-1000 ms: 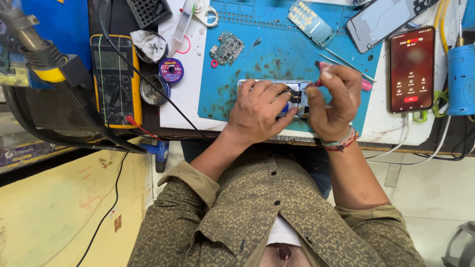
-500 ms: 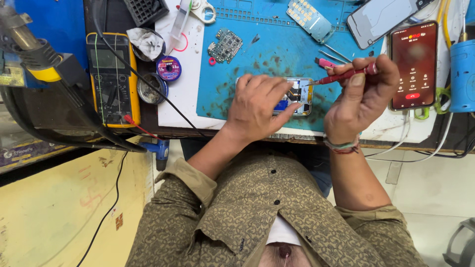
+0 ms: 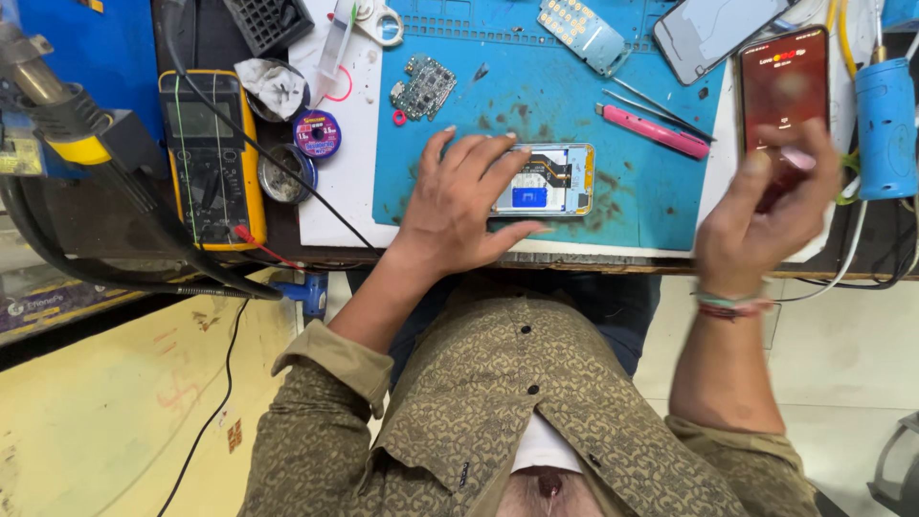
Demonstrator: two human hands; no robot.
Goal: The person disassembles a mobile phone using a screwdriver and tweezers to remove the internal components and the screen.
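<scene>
Two hands: left hand [image 3: 459,206] flat on opened phone [image 3: 546,180], no grasp; right hand [image 3: 766,215] blurred, grip unclear, hides pt of lit phone [image 3: 780,86].

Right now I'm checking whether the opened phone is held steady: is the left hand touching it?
Touching. The head view shows the left hand lying on the opened phone, fingers covering its left end on the blue mat.
</scene>
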